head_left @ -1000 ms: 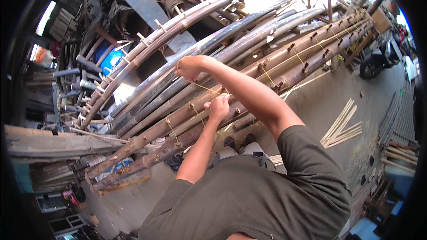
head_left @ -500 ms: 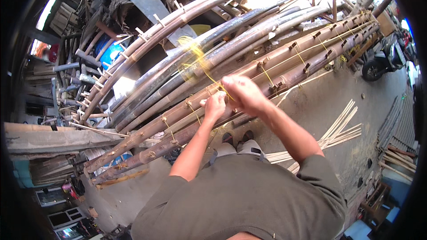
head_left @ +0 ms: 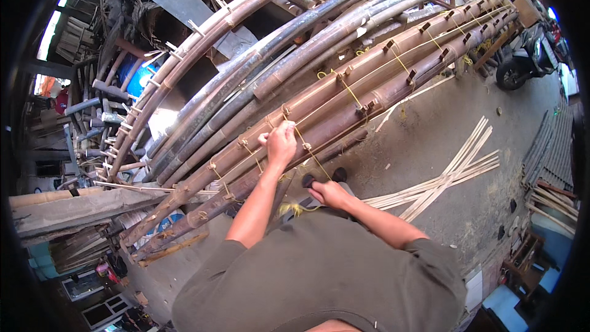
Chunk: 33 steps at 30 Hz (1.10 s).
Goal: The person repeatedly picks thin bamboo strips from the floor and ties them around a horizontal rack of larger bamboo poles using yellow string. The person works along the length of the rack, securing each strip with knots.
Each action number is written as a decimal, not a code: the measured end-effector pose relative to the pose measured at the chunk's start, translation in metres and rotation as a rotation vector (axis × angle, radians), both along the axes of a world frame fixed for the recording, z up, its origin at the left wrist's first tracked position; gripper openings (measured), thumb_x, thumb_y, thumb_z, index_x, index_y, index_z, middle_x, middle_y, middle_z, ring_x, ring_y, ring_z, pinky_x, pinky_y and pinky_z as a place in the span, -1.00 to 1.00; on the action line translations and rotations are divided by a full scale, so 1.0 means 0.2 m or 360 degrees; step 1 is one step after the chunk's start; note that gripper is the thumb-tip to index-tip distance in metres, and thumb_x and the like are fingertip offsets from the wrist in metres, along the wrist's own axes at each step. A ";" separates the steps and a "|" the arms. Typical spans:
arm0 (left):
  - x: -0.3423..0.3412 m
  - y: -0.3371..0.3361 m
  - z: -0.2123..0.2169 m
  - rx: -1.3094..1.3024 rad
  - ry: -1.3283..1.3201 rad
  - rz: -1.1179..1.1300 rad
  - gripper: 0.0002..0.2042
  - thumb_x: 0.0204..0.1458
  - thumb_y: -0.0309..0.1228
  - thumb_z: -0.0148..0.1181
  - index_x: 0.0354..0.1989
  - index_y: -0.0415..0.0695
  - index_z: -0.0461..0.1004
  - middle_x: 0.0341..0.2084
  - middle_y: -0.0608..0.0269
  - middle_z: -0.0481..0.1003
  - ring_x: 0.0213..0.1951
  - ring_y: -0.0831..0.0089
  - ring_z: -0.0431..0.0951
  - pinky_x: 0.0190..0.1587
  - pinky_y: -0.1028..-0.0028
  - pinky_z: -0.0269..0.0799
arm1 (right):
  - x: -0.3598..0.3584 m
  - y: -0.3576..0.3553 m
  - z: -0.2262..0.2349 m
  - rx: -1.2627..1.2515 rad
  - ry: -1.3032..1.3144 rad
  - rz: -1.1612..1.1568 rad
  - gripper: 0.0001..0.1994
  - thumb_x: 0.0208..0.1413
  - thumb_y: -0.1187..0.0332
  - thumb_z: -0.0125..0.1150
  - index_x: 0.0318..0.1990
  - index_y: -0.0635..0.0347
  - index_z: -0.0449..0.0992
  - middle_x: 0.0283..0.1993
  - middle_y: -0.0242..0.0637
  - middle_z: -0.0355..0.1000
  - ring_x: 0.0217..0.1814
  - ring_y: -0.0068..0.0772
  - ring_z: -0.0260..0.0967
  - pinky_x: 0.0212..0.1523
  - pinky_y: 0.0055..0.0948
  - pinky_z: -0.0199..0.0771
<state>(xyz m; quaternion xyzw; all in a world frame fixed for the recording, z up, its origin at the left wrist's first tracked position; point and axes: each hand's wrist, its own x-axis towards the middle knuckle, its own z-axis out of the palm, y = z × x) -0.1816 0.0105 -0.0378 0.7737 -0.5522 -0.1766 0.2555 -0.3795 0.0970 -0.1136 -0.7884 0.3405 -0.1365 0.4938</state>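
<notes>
Two long brown bamboo poles lie side by side on a slant in front of me, the upper pole [head_left: 362, 69] farther and the lower pole [head_left: 393, 90] nearer. Small wooden pegs [head_left: 307, 146] stick out of them. A thin yellow cord [head_left: 314, 157] stretches from the upper pole across the lower one toward my body. My left hand [head_left: 280, 144] is closed at the upper pole, pinching the cord beside a peg. Nearer my body, my right hand [head_left: 330, 193] is closed round the cord and holds it taut. A loose yellow tangle [head_left: 295, 208] hangs beside the right hand.
Behind the poles lie several curved dark bamboo poles [head_left: 270, 80] and an arched bamboo piece with pegs [head_left: 212, 32]. Pale bamboo strips [head_left: 445, 178] cross on the floor at right. A parked motorbike [head_left: 531, 61] stands at the far right.
My right hand has moved from the upper pole down toward my body, drawing the cord tight. The left hand has shifted slightly left along the poles. The flying yellow loops above have gone.
</notes>
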 end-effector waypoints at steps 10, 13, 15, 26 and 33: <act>0.36 -0.68 -0.27 -0.0271 -0.0125 -0.0075 -0.73 0.19 -0.32 -0.09 -0.22 -0.12 0.57 -0.32 -0.13 0.54 -0.25 -0.10 0.56 -0.19 0.07 0.45 | 0.07 -0.02 -0.01 -0.0001 0.0247 0.0029 -0.73 0.17 0.15 0.13 -0.32 0.20 0.51 -0.42 0.08 0.49 -0.31 0.21 0.46 -0.26 0.04 0.46; 0.42 -0.70 -0.21 -0.0049 -0.0175 -0.0138 -0.70 0.18 -0.26 -0.08 -0.14 -0.12 0.56 -0.22 -0.16 0.53 -0.14 -0.13 0.53 -0.08 0.07 0.44 | 0.16 -0.01 -0.07 -0.0192 0.0851 0.0103 -0.65 0.16 0.06 0.11 -0.22 0.20 0.51 -0.37 0.13 0.50 -0.24 0.16 0.51 -0.18 0.00 0.52; 0.55 -0.59 -0.15 -0.0029 -0.0021 -0.0205 -0.65 0.21 -0.21 -0.07 -0.02 -0.16 0.50 -0.18 -0.17 0.54 -0.08 -0.11 0.52 -0.04 0.08 0.42 | 0.30 0.05 0.00 -0.0666 0.1637 0.0219 -0.60 0.15 0.04 0.10 -0.08 0.19 0.53 -0.21 0.19 0.50 0.01 0.06 0.48 0.05 -0.07 0.45; 0.64 0.55 -0.01 0.0221 -0.0145 -0.0263 -0.72 0.08 -0.27 0.12 -0.04 -0.02 0.45 -0.23 0.06 0.58 -0.07 0.08 0.53 0.00 0.02 0.11 | 0.77 0.17 0.31 0.1941 -0.2035 -0.1520 -0.84 0.26 0.26 -0.03 -0.23 0.10 0.44 -0.31 -0.37 0.41 -0.25 -0.58 0.34 -0.19 -0.52 0.38; 0.70 0.52 -0.29 -0.0624 0.0520 -0.0369 -0.57 0.19 -0.23 0.09 0.13 -0.25 0.29 0.15 0.07 0.29 0.15 0.20 0.30 0.22 0.25 0.13 | 1.33 -0.27 0.86 -0.0074 0.0197 0.0458 -0.49 0.31 -0.10 -0.22 -0.13 0.02 0.61 -0.01 -0.04 0.46 0.08 -0.04 0.33 0.22 0.20 0.01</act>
